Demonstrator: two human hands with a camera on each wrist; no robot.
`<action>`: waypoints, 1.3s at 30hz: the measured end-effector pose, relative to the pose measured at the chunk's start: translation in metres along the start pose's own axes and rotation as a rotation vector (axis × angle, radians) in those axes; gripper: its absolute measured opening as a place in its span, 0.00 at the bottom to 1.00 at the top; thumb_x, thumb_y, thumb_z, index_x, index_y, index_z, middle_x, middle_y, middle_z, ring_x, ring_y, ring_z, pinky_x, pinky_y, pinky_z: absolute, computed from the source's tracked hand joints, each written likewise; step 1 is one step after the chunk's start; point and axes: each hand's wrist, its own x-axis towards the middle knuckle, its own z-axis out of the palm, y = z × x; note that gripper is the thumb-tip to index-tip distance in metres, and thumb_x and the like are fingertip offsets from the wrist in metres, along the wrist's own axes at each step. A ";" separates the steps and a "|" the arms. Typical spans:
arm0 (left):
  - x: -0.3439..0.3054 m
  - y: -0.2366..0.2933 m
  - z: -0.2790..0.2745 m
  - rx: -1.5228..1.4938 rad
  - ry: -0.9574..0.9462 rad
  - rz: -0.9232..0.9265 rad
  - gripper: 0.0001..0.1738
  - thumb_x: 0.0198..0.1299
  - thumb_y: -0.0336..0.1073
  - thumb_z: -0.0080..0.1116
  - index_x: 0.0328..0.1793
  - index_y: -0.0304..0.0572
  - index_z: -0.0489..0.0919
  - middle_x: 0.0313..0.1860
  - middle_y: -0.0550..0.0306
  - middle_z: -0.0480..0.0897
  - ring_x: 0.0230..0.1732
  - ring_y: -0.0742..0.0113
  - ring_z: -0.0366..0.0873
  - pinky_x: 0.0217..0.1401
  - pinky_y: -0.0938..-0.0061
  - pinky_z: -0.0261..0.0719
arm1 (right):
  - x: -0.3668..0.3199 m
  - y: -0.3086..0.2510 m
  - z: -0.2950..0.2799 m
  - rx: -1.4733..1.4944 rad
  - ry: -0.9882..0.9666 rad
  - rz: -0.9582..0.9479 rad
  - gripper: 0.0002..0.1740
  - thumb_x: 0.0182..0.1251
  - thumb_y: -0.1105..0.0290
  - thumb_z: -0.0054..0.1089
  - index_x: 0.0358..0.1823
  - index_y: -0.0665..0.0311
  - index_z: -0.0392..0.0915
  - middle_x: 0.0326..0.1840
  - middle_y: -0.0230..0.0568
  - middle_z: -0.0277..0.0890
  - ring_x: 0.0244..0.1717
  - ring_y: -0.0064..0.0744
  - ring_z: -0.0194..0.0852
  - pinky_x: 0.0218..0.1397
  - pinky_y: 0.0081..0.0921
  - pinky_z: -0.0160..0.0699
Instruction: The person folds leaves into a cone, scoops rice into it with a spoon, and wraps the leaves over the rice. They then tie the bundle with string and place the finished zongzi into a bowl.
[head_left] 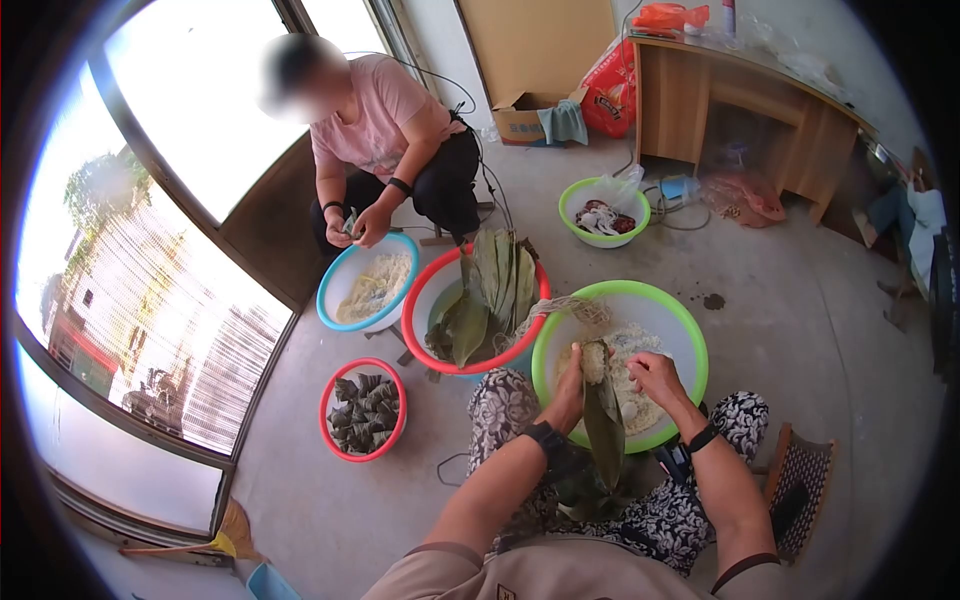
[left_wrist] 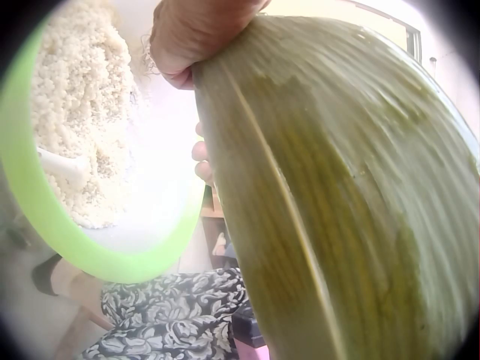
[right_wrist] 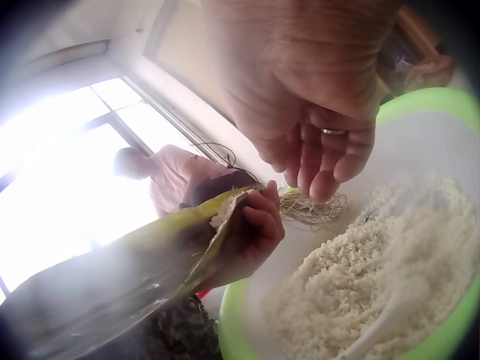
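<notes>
My left hand (head_left: 567,392) grips a broad green leaf (head_left: 603,430) folded at its upper end, with white rice (head_left: 594,362) in the fold. The leaf's long tail hangs toward my lap; its ribbed face (left_wrist: 300,187) fills much of the left wrist view. My right hand (head_left: 655,378) hovers just right of the fold, fingers loosely bent, with nothing visible held in the right wrist view. Below both hands is a green-rimmed basin (head_left: 697,340) of loose rice (right_wrist: 420,255), where a white spoon (right_wrist: 386,319) lies. A bundle of string (head_left: 588,308) rests at the basin's far left rim.
Left of my basin, a red-rimmed tub (head_left: 545,285) holds long leaves (head_left: 490,275). A smaller red basin (head_left: 326,425) contains wrapped leaf parcels (head_left: 365,412). Across from me, a seated person (head_left: 375,130) works over a blue-rimmed basin (head_left: 322,300). A low stool (head_left: 803,490) stands at right.
</notes>
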 end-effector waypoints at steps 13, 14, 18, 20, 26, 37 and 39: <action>-0.010 0.005 0.010 -0.010 0.020 -0.006 0.41 0.69 0.70 0.32 0.64 0.41 0.75 0.41 0.59 0.81 0.33 0.69 0.76 0.36 0.71 0.78 | -0.001 -0.003 0.001 -0.029 -0.011 0.033 0.11 0.66 0.70 0.55 0.40 0.72 0.80 0.27 0.37 0.79 0.22 0.23 0.77 0.29 0.24 0.79; -0.011 0.005 0.012 -0.020 0.030 -0.011 0.41 0.69 0.70 0.32 0.64 0.41 0.75 0.39 0.59 0.81 0.33 0.69 0.76 0.36 0.72 0.78 | -0.001 -0.003 0.001 -0.029 -0.012 0.034 0.11 0.66 0.70 0.55 0.40 0.72 0.80 0.27 0.37 0.79 0.22 0.23 0.77 0.29 0.24 0.79; -0.015 0.009 0.015 -0.006 0.032 -0.018 0.41 0.69 0.70 0.33 0.64 0.42 0.76 0.35 0.60 0.79 0.33 0.69 0.76 0.37 0.73 0.78 | 0.000 -0.002 0.000 0.037 -0.053 0.076 0.17 0.69 0.61 0.53 0.38 0.69 0.81 0.27 0.36 0.79 0.23 0.24 0.78 0.27 0.23 0.76; -0.006 0.011 0.007 -0.086 -0.071 -0.016 0.41 0.68 0.71 0.34 0.64 0.44 0.76 0.34 0.60 0.77 0.35 0.69 0.75 0.38 0.73 0.77 | 0.000 -0.003 -0.002 0.116 -0.094 0.140 0.20 0.72 0.58 0.51 0.39 0.70 0.82 0.28 0.37 0.80 0.24 0.23 0.79 0.27 0.21 0.75; 0.008 0.018 -0.009 -0.111 -0.212 0.035 0.41 0.68 0.70 0.36 0.65 0.43 0.74 0.41 0.58 0.79 0.42 0.66 0.76 0.46 0.71 0.79 | -0.012 -0.029 0.007 0.289 -0.381 0.336 0.31 0.69 0.36 0.50 0.37 0.60 0.80 0.28 0.25 0.74 0.27 0.17 0.73 0.29 0.17 0.71; 0.011 0.024 0.002 -0.021 -0.093 0.086 0.37 0.71 0.67 0.31 0.56 0.40 0.74 0.41 0.52 0.80 0.42 0.56 0.78 0.48 0.61 0.80 | -0.012 -0.027 0.016 0.147 -0.335 0.241 0.17 0.66 0.54 0.62 0.30 0.62 0.81 0.22 0.25 0.71 0.23 0.16 0.67 0.26 0.19 0.69; 0.004 0.019 0.007 -0.026 -0.137 0.112 0.31 0.71 0.61 0.38 0.54 0.40 0.75 0.42 0.53 0.80 0.42 0.59 0.79 0.47 0.65 0.80 | -0.015 -0.029 0.014 0.118 -0.305 0.244 0.16 0.66 0.56 0.62 0.29 0.62 0.80 0.22 0.25 0.70 0.22 0.16 0.66 0.25 0.20 0.69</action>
